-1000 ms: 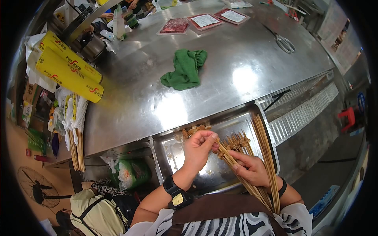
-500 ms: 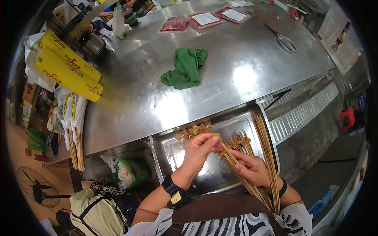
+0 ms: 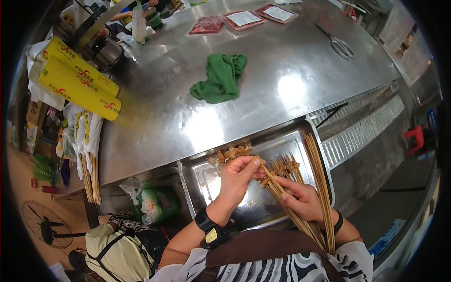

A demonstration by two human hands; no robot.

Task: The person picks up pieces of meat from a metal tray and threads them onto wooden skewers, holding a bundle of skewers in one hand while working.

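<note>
Sticks [image 3: 301, 224] sit in the right hand [image 3: 303, 202], with its thumb and fingers squeezed around the bunch. They are long, thin and tan, and they slant over the metal tray [image 3: 282, 144] toward the left hand [image 3: 236, 181]. That hand has its thumb and finger pinched on the tip of the sticks (the bit right between them is too small to tell). Small brown bits [image 3: 267, 180] are stuck on the sticks between the two hands. More filled sticks [image 3: 287, 167] lie in the tray, just past the right hand. Loose brown food [image 3: 234, 153] sits in the tray's far left corner, behind the left hand. Other long sticks [image 3: 322, 181] run along the tray's right side. Past the tray is a shiny table [image 3: 155, 134]. On it lie a crumpled green cloth [image 3: 218, 79], three flat red packs [image 3: 242, 19] and scissors [image 3: 342, 48].
</note>
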